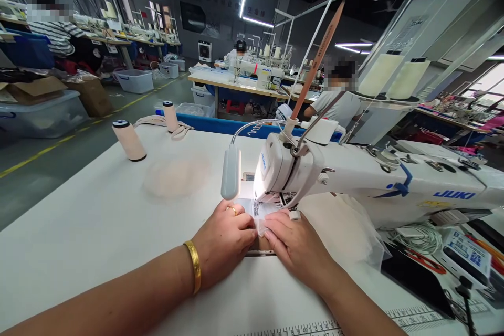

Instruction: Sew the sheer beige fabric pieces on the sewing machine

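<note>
Under the needle head of the white Juki industrial sewing machine (354, 178), a small piece of thin, translucent white fabric (260, 219) lies flat on the machine bed, lit by the grey gooseneck lamp (230, 172) beside it. The left hand (224, 241), wearing a gold ring and a gold bangle (194, 266) at the wrist, rests knuckles-up with its fingers curled loosely, the fingertips pressing on the left edge of the fabric. The right hand (297, 244) lies flat just beside it, fingers extended and pressing the right part of the piece down toward the presser foot. Neither hand pinches or encloses anything (both simply bear down on the cloth); whether a thumb tucks beneath an edge cannot be told.

The fabric looks very light, limp and probably slippery, likely to pucker or drift, so it is best controlled by flat fingertip pressure on both sides of the needle line rather than by gripping. More of the same gauzy white material (346, 231) is heaped to the right, under the machine arm. Farther off on the white worktable (98, 231) stand two cream thread spools (129, 140), and other people sit at machines across the hall.
</note>
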Tool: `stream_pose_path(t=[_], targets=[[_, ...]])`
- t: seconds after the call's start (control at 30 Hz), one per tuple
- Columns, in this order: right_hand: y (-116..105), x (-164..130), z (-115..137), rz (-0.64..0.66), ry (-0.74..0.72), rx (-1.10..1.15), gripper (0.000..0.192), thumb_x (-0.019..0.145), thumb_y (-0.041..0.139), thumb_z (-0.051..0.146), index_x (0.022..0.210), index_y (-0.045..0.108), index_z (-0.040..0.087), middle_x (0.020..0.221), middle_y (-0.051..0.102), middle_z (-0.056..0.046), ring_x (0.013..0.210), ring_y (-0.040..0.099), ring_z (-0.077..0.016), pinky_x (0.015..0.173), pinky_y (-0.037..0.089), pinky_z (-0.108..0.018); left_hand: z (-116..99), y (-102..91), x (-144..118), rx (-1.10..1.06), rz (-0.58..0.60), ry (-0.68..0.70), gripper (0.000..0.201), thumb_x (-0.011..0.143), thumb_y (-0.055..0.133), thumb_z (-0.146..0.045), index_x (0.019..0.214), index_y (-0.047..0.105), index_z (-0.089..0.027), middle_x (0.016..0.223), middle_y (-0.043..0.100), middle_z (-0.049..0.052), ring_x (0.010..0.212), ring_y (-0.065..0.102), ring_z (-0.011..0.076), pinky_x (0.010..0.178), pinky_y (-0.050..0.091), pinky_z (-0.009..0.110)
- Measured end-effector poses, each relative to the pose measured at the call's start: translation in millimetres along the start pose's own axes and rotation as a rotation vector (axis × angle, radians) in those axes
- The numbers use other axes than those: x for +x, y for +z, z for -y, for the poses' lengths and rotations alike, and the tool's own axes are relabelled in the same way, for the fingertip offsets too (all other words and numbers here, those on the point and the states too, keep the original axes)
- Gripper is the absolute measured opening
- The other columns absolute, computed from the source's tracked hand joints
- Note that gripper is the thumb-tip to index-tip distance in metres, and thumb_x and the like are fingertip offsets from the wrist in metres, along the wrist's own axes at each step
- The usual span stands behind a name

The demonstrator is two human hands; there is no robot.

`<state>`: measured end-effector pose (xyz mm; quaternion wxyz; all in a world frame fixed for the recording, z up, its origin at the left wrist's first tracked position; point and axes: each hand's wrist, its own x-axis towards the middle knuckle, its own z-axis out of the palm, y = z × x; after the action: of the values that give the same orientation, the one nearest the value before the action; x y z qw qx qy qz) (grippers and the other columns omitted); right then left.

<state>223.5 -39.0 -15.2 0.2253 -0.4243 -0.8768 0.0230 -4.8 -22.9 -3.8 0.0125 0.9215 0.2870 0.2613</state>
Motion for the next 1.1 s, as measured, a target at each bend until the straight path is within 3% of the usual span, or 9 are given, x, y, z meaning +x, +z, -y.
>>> stream_pose_path(t=[0.2, 0.33, 0.5, 0.83, 1.1], targets=[[4.4, 2.3, -4.1, -0.014, 0.033, -0.07, 0.02, 0.106, 0.046, 0.02, 0.1, 0.065, 0.022, 0.102, 0.072, -0.009, 0.091, 0.063, -0.0258, 0.079, 0.051, -0.041, 8.4, 3.1, 2.0, 0.036, 0.036, -0.006, 0.024, 0.095, 0.054, -0.01, 0.098, 0.074, -0.022, 0.09, 0.075, 0.006, 0.087, 0.063, 0.0248, 0.082, 0.04, 0.044], [5.7, 3.9, -3.5, -0.042, 0.065, -0.117, 0.021, 0.106, 0.046, 0.024, 0.106, 0.067, 0.022, 0.1, 0.072, -0.011, 0.093, 0.064, -0.0288, 0.08, 0.052, -0.044, 14.7, 6.9, 4.6, 0.087, -0.008, -0.015, 0.026, 0.093, 0.054, -0.009, 0.096, 0.075, -0.023, 0.09, 0.075, 0.006, 0.087, 0.062, 0.026, 0.085, 0.04, 0.046], [2.9, 4.7, 2.2, -0.066, -0.073, -0.033, 0.024, 0.105, 0.047, 0.017, 0.114, 0.068, 0.025, 0.099, 0.072, -0.008, 0.092, 0.063, -0.0261, 0.08, 0.051, -0.04, 18.8, 3.6, 6.4, 0.042, 0.027, 0.007, 0.028, 0.095, 0.05, -0.006, 0.096, 0.074, -0.022, 0.092, 0.076, 0.006, 0.089, 0.065, 0.0242, 0.086, 0.043, 0.044], [-0.5, 3.8, 4.9, -0.05, -0.077, -0.005, 0.025, 0.101, 0.047, 0.01, 0.104, 0.067, 0.023, 0.089, 0.067, -0.007, 0.088, 0.059, -0.025, 0.073, 0.047, -0.037, 19.5, 2.2, 5.5, 0.021, 0.063, -0.026, 0.026, 0.097, 0.049, -0.007, 0.092, 0.071, -0.02, 0.092, 0.075, 0.005, 0.089, 0.065, 0.0246, 0.088, 0.043, 0.045], [3.9, 5.4, 4.2, -0.044, -0.02, 0.015, 0.023, 0.108, 0.044, 0.022, 0.098, 0.065, 0.025, 0.088, 0.065, -0.005, 0.082, 0.059, -0.0229, 0.076, 0.047, -0.037, 23.8, 6.4, 9.3, 0.051, 0.033, -0.071, 0.03, 0.1, 0.045, -0.012, 0.097, 0.074, -0.019, 0.088, 0.072, 0.007, 0.084, 0.063, 0.0248, 0.083, 0.045, 0.044]])
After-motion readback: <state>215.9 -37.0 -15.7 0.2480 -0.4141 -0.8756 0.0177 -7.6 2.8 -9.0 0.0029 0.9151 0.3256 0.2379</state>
